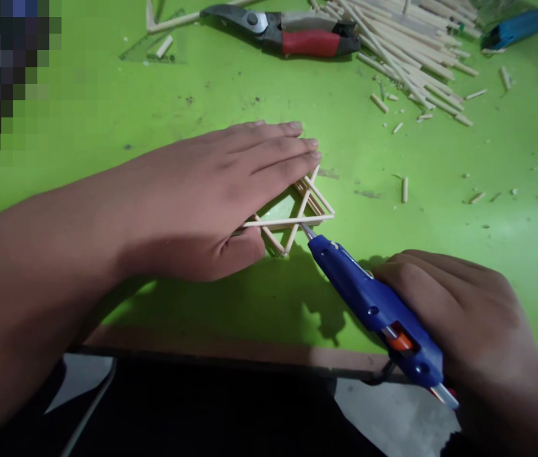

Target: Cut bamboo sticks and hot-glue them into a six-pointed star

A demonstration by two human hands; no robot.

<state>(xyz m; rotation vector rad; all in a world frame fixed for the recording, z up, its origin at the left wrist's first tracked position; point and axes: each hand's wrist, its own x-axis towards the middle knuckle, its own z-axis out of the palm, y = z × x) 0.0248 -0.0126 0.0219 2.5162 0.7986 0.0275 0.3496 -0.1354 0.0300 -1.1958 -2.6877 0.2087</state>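
A small star-shaped frame of thin wooden sticks (292,221) rests on the green table, its left part hidden under my left hand (231,184). That hand lies over it with fingers stretched along the far side and the thumb against the near side, holding it in place. My right hand (459,311) is closed around a blue glue gun (368,298), which tilts up and left. The gun's metal nozzle meets the near stick of the frame, close to where two sticks cross. A clear glue stick (446,397) pokes out of its back end.
Pruning shears (283,32) with a red handle lie at the back, beside a pile of wooden sticks (416,51). A clear set square (155,54), a blue object (519,28) and stick offcuts (405,190) are scattered about. The table's near edge (231,349) runs below my hands.
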